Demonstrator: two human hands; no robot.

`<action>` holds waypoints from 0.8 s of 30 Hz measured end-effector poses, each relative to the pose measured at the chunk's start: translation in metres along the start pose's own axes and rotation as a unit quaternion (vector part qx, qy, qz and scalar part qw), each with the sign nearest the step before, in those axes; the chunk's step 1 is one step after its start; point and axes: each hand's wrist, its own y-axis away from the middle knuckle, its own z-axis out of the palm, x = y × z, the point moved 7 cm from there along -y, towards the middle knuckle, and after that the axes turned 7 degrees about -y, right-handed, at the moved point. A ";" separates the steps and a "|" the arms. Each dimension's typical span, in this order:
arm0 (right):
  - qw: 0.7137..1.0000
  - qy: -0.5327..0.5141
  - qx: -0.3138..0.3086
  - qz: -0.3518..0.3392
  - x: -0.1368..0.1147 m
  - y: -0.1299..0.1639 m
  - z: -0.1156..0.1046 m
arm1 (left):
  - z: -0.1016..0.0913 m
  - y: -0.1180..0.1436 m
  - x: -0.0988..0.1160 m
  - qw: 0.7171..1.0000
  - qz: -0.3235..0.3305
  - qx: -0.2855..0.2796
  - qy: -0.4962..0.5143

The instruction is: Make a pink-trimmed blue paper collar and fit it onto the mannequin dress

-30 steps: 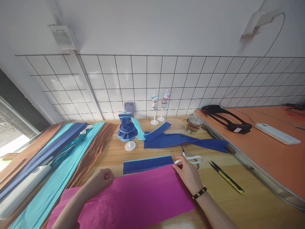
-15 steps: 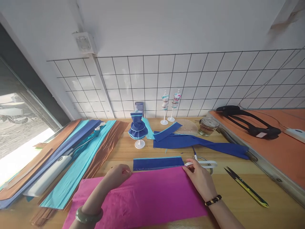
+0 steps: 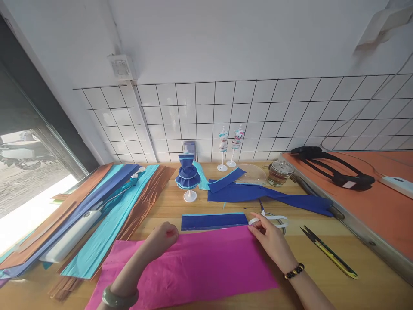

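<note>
A magenta crepe paper sheet (image 3: 196, 267) lies flat on the wooden table (image 3: 322, 284) in front of me. My left hand (image 3: 163, 238) rests on its far edge with the fingers curled. My right hand (image 3: 269, 239) presses the sheet's far right corner, fingers together on the paper. Just beyond the sheet lies a dark blue strip with a light blue edge (image 3: 214, 221). A roll of white tape (image 3: 274, 218) sits beside my right hand's fingertips.
Long teal, blue and brown paper strips (image 3: 106, 206) and a white tool (image 3: 72, 234) lie at the left. A small mannequin in a blue dress (image 3: 187, 175), dark blue pieces (image 3: 264, 193), a glass jar (image 3: 280, 173) and yellow-handled snips (image 3: 329, 252) lie farther back and right. An orange board (image 3: 361, 202) borders the right.
The view has swung left and tilted a little. Both hands stay on the magenta sheet's far edge, with the left hand now nearer the blue strip.
</note>
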 end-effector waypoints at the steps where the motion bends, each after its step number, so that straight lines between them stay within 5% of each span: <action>1: 1.000 -0.010 -0.013 -0.002 -0.004 0.001 -0.001 | -0.003 0.003 0.001 1.000 0.013 0.006 0.007; 13: 0.989 -0.053 -0.135 -0.026 -0.069 0.006 -0.018 | -0.066 0.034 0.012 0.990 0.129 0.055 -0.014; 17: 0.986 -0.060 -0.149 -0.039 -0.072 0.027 -0.026 | -0.055 0.067 0.022 0.962 0.211 0.151 -0.086; 21: 0.982 -0.072 -0.172 -0.019 -0.052 0.054 -0.028 | -0.023 0.114 0.021 0.881 0.291 0.331 -0.172; 24: 0.980 -0.072 -0.183 -0.011 -0.035 0.072 -0.023 | 0.009 0.137 0.009 0.843 0.332 0.373 -0.201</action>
